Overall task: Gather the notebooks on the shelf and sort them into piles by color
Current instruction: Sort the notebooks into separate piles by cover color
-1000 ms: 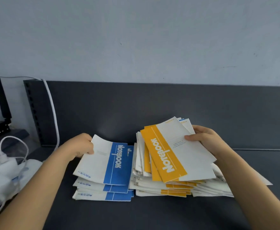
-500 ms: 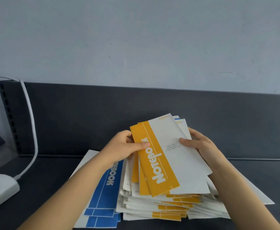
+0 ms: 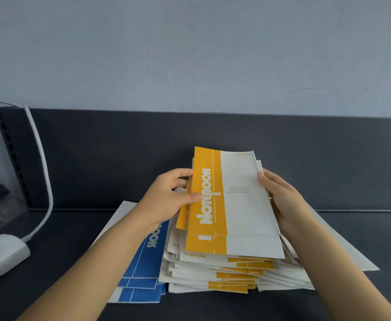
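Note:
A bundle of yellow-and-white notebooks (image 3: 234, 205) is gripped from both sides, tilted up at the far end over a thick yellow pile (image 3: 231, 272). My left hand (image 3: 169, 200) grips its left edge, thumb on the yellow band. My right hand (image 3: 280, 198) holds the right edge. A shorter blue pile (image 3: 143, 269) lies to the left of the yellow pile, partly under my left forearm. All sit on the dark grey shelf (image 3: 62, 262).
A white power strip (image 3: 2, 256) with a white cable (image 3: 44, 172) sits at the left end of the shelf. The dark back panel (image 3: 120, 158) rises behind the piles. A white sheet edge (image 3: 342, 251) sticks out to the right of the yellow pile.
My left hand left the blue pile and took the yellow bundle's left edge. Both hands have turned the skewed bundle straight, and the view has moved closer.

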